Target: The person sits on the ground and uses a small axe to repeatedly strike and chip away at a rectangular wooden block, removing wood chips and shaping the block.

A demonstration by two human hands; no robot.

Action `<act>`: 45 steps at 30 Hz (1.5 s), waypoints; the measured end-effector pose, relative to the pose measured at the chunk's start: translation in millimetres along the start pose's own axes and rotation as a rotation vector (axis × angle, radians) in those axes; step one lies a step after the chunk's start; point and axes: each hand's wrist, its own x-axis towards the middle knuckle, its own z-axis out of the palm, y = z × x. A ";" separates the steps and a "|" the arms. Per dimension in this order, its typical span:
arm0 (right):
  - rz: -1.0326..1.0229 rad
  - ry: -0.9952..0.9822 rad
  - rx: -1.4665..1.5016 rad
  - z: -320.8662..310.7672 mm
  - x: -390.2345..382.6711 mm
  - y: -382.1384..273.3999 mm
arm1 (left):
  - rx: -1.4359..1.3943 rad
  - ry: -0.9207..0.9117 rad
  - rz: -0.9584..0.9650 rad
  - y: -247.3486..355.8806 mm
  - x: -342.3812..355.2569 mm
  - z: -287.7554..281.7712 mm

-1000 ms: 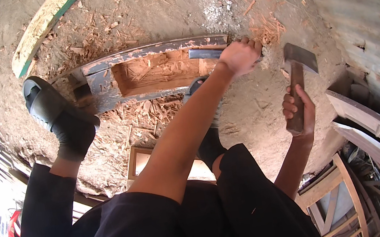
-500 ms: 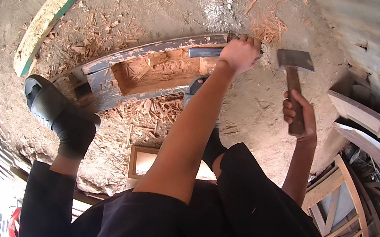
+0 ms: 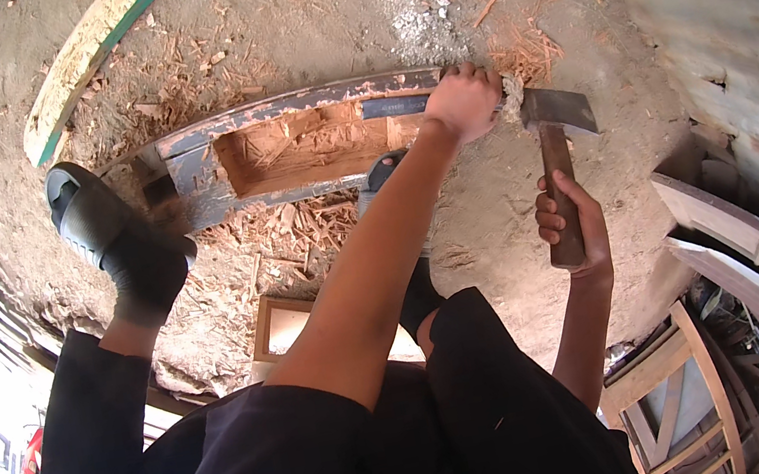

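Chisel sits over the hollowed wooden beam, likely stiff, weighty steel best held mid-length, the left hand clenching its fingers around it, the right hand gripping a hammer

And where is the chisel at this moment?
In the head view, the chisel is above and right of centre, in the left hand, pointing left over the upper right part of the recess in the grey-painted wooden beam.
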 end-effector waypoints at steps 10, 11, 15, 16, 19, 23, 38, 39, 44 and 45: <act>-0.375 0.241 0.170 -21.3 10.6 -32.3 | 0.003 0.044 0.037 0.1 -1.7 2.4; -0.405 0.300 0.112 -12.2 12.2 -24.5 | -0.014 0.058 0.037 -0.8 -1.4 5.0; -0.018 0.070 -0.131 21.6 -7.9 6.1 | -0.061 0.070 0.009 -2.2 -4.6 4.8; -0.010 0.036 -0.108 19.7 -8.2 3.2 | -0.059 0.064 -0.012 -4.0 -6.1 1.4; -0.020 -0.018 -0.039 3.8 -8.7 -12.6 | -0.044 0.021 0.008 -3.9 -6.9 3.0; -0.195 -0.043 0.276 -30.5 -4.7 -40.9 | -0.043 -0.039 -0.004 -1.4 -5.8 -4.0; -0.068 0.094 0.046 -21.5 0.0 -7.3 | -0.044 -0.037 0.003 -3.8 -6.6 -4.1; -0.088 0.070 0.105 -31.9 -2.1 -16.2 | -0.045 -0.025 0.007 -5.8 -8.0 -3.1; -0.333 0.111 0.334 -51.3 -1.2 -49.4 | -0.037 -0.047 -0.007 -4.4 -7.4 -4.6; -0.361 0.159 0.273 -46.5 3.8 -46.3 | -0.045 -0.055 -0.009 -2.9 -6.2 -6.1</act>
